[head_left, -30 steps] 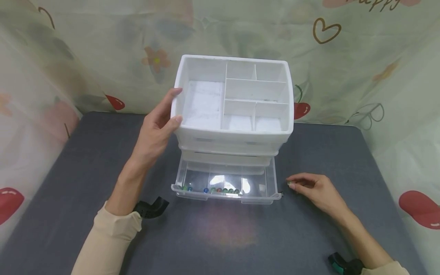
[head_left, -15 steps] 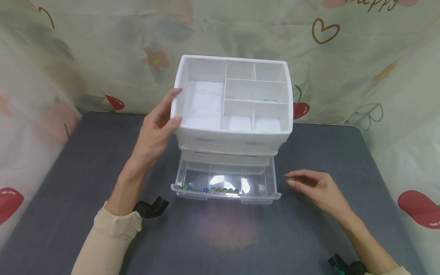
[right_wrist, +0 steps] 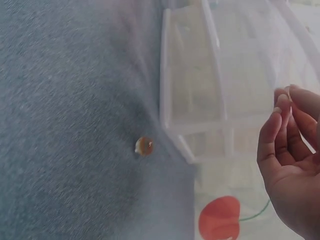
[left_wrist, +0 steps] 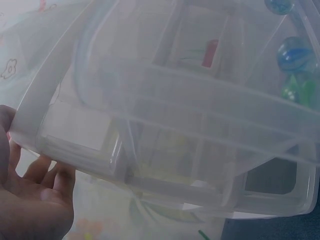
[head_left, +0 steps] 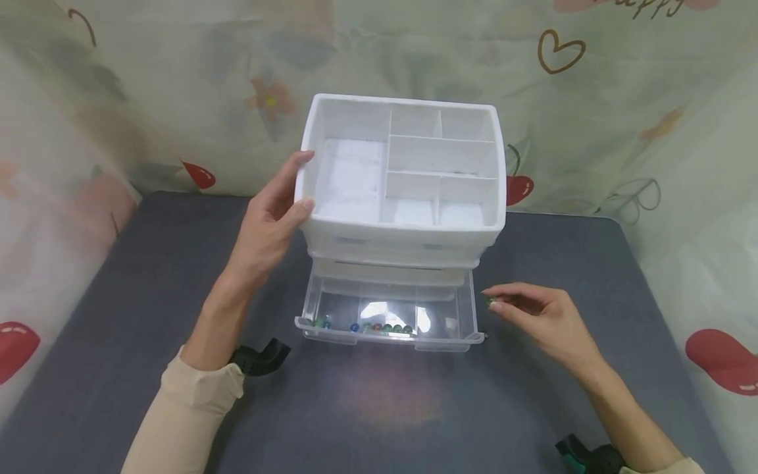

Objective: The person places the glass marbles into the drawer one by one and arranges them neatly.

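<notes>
My left hand (head_left: 266, 220) grips the left side of a white plastic drawer organizer (head_left: 408, 247), thumb and fingers at its upper rim. The organizer's bottom clear drawer (head_left: 340, 303) is pulled out toward me. Several glass marbles (head_left: 377, 327), blue, green and red, lie along the drawer's front. To the right of the drawer, my right hand (head_left: 545, 316) pinches a small greenish marble (head_left: 491, 301) between thumb and fingers, above the table. A brownish marble (right_wrist: 144, 146) rests on the table by the drawer's front right corner.
Open compartments divide the organizer's top tray (head_left: 441, 155). A dark grey cloth covers the table (head_left: 379, 408). Behind it and at both sides hangs a pale printed curtain (head_left: 195, 85). Black wrist straps (head_left: 260, 359) sit on both forearms.
My right hand has risen a little and moved left toward the drawer with the marble in its fingers. My left hand and the organizer have stayed in place.
</notes>
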Demonstrator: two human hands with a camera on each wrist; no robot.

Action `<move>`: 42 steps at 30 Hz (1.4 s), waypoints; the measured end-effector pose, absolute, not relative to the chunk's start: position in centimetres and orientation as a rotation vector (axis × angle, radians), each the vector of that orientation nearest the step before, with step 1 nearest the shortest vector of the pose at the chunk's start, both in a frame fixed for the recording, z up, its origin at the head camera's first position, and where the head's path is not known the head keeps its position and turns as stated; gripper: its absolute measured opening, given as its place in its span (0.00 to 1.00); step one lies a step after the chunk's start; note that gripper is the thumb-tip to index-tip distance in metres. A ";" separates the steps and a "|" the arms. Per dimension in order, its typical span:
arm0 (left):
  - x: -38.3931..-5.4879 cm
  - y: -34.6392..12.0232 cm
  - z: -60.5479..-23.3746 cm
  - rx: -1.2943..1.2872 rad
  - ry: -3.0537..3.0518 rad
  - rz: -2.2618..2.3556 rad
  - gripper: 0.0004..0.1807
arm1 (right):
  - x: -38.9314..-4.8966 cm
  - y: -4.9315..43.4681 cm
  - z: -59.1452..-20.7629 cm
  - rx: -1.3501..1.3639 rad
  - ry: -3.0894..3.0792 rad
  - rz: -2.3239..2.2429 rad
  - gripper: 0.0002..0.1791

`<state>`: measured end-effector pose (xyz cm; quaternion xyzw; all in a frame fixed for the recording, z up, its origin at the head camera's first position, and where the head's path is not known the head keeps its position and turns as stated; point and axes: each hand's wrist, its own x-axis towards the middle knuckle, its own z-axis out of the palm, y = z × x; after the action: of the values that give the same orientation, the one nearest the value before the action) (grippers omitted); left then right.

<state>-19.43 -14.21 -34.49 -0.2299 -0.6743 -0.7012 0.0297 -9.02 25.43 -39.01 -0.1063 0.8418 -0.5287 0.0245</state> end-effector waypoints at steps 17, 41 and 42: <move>-19.6 -14.0 -34.5 -0.685 -2.082 -2.159 0.32 | -9.9 23.4 -37.4 -0.506 2.562 -1.704 0.11; -19.6 -13.9 -34.6 -0.688 -2.058 -2.173 0.32 | -11.1 19.4 -35.6 -0.577 2.398 -1.782 0.13; -19.6 -13.8 -34.6 -0.688 -2.055 -2.176 0.32 | -11.1 19.2 -35.5 -0.567 2.394 -1.780 0.13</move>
<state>-19.59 -13.83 -34.63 -0.2240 -0.6687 -0.7081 0.0355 -11.14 19.20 -35.50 -0.1864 0.7873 -0.5853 0.0523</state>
